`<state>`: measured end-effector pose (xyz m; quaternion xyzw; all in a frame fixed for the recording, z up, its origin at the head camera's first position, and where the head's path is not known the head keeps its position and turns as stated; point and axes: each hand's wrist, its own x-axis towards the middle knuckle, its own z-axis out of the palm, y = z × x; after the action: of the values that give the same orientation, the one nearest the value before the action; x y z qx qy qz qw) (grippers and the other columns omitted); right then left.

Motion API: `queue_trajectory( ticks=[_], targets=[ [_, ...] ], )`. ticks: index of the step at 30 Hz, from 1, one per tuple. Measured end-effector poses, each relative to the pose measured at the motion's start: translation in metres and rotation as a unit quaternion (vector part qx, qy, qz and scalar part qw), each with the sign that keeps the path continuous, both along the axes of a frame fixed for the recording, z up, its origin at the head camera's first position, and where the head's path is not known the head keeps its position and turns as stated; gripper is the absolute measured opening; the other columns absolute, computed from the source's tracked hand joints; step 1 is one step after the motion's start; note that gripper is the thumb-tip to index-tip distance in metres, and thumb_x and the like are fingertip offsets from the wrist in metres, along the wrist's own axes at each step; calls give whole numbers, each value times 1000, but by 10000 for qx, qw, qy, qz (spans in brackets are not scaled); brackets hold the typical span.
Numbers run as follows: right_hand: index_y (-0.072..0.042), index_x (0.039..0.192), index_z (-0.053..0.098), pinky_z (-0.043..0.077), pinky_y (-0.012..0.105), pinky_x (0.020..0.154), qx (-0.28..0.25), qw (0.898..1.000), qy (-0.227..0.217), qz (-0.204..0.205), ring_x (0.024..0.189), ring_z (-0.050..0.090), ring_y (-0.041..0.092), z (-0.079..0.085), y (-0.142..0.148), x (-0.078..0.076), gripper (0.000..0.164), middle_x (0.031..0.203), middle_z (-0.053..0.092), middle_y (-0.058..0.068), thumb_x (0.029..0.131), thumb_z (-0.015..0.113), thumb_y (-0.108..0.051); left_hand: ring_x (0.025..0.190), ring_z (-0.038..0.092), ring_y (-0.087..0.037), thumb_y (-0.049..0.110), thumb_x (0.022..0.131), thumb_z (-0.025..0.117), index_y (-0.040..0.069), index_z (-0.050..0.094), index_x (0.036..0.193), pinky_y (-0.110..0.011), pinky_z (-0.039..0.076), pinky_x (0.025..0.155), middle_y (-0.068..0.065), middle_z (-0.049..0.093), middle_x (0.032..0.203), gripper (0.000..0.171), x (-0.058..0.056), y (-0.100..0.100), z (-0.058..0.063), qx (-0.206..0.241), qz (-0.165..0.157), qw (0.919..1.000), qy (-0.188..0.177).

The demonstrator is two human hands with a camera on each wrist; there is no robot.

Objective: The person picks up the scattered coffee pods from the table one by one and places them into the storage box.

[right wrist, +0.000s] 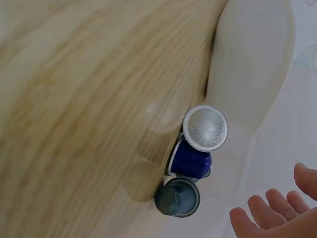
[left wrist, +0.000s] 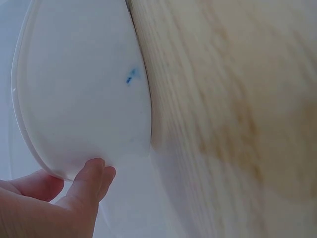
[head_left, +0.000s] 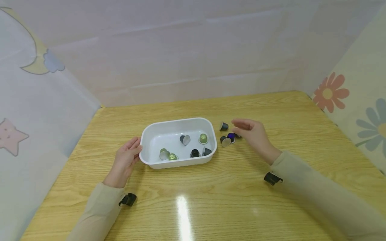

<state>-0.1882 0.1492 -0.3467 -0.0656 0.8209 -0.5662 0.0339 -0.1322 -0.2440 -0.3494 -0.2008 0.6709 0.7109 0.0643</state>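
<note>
A white plastic tub [head_left: 178, 164] holds several coffee capsules, among them a green capsule [head_left: 203, 138] and a black capsule [head_left: 195, 153]. My left hand [head_left: 123, 164] grips the tub's left end, thumb and fingers at the rim; the left wrist view shows the fingertips against the outer wall [left wrist: 84, 99]. Right of the tub lies a small group: a blue capsule [right wrist: 190, 159], a capsule with its silver lid [right wrist: 205, 129] showing and a dark grey-green capsule [right wrist: 177, 198]. Over this group hovers my right hand [head_left: 251, 134], fingers loosely bent, holding nothing.
Another dark capsule [head_left: 224, 126] lies on its side a little behind the group, near the tub's right end. The wooden table [head_left: 229, 201] meets a pale cloth wall [head_left: 187, 67] at the back. Printed cloth walls flank both sides.
</note>
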Motion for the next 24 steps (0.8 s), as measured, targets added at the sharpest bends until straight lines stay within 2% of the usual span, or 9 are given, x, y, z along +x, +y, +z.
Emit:
queue_trajectory(
  ticks=[4, 7, 13, 17, 24],
  targets=[
    [3, 136, 53, 40, 40, 103, 110, 9998, 53, 170, 131, 46, 30, -6, 8, -2, 43, 140, 51, 18, 96, 63, -9, 140, 32, -21, 2, 103, 43, 5, 15, 155, -15, 47, 81, -8, 26, 157, 59, 0, 0, 0, -30, 0, 10000, 15],
    [3, 139, 49, 35, 45, 107, 244, 9992, 10, 303, 135, 40, 32, -10, 14, -5, 48, 145, 46, 19, 95, 64, -9, 140, 32, -21, 2, 103, 42, 4, 15, 155, -14, 47, 80, -9, 26, 157, 59, 0, 0, 0, -46, -1, 10000, 27],
    [3, 145, 41, 25, 50, 111, 672, 9950, -231, 695, 140, 28, 37, -18, 25, -12, 58, 150, 37, 20, 93, 66, -8, 140, 31, -20, 1, 103, 42, 4, 15, 155, -15, 46, 83, -9, 26, 157, 59, 0, 0, 0, -35, -1, 10000, 43],
    [2, 147, 37, 24, 51, 111, 732, 9919, -467, 925, 142, 24, 39, -22, 30, -17, 64, 152, 33, 20, 92, 67, -6, 140, 31, -20, 1, 103, 42, 4, 15, 155, -16, 46, 86, -9, 26, 157, 58, 0, 0, 0, -19, -3, 10000, 42],
    [2, 149, 33, 23, 52, 111, 836, 9895, -576, 1028, 143, 19, 40, -27, 35, -26, 67, 154, 29, 21, 91, 67, -4, 140, 32, -20, 1, 103, 42, 4, 16, 155, -16, 46, 86, -9, 26, 157, 58, 0, 0, -1, 47, 27, 10000, 55]
  ],
)
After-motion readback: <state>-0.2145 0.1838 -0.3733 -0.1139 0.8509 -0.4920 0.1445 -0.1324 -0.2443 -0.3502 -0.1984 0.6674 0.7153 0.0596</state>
